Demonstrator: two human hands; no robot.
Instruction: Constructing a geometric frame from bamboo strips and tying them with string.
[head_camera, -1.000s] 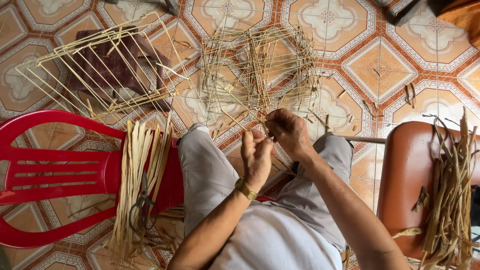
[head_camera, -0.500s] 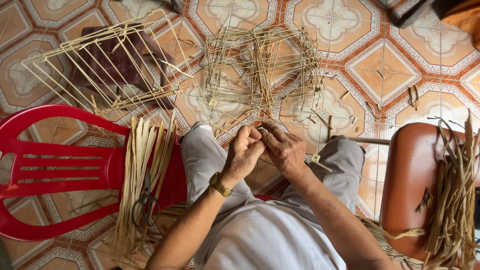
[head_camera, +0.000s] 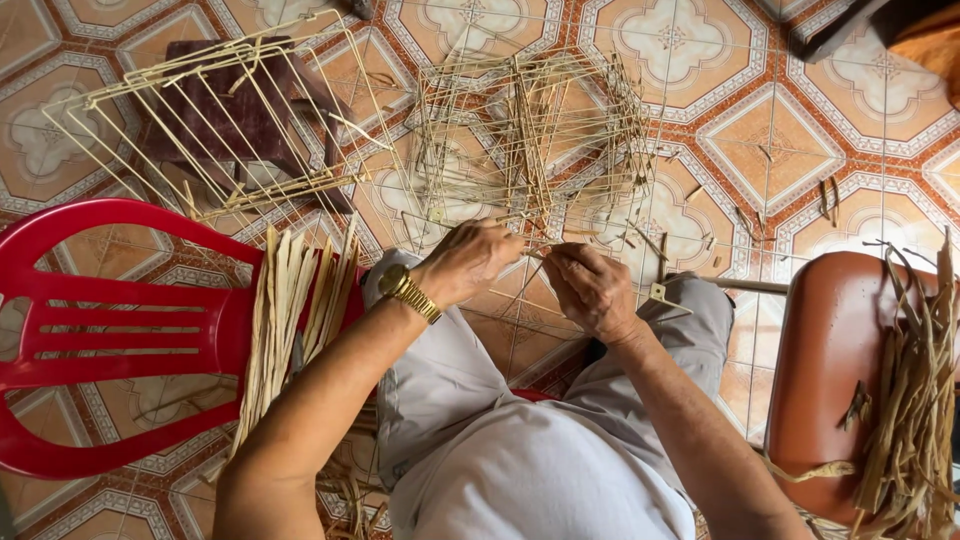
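Left hand (head_camera: 468, 262), right hand (head_camera: 592, 290): both pinching thin wire basket frame (head_camera: 530, 150) at near edge; risk: wire likely bends if squeezed hard

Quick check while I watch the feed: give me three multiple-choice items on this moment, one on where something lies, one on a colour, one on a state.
1. Where does the bundle of pale flat strips lie?
A. On the red plastic chair
B. Inside the wire frame
C. On the person's lap

2. What colour is the wristwatch?
A. Silver
B. Black
C. Gold

3. How does the second wire frame, at the upper left, stand?
A. Held by both hands
B. Untouched on the floor
C. Hung on the brown seat

Answers:
1. A: the strips rest across the red plastic chair, beside the person's knee.
2. C: the band on the left wrist is gold.
3. B: the left hand and right hand both grip the nearer wire frame; the other lies apart on the tiled floor.
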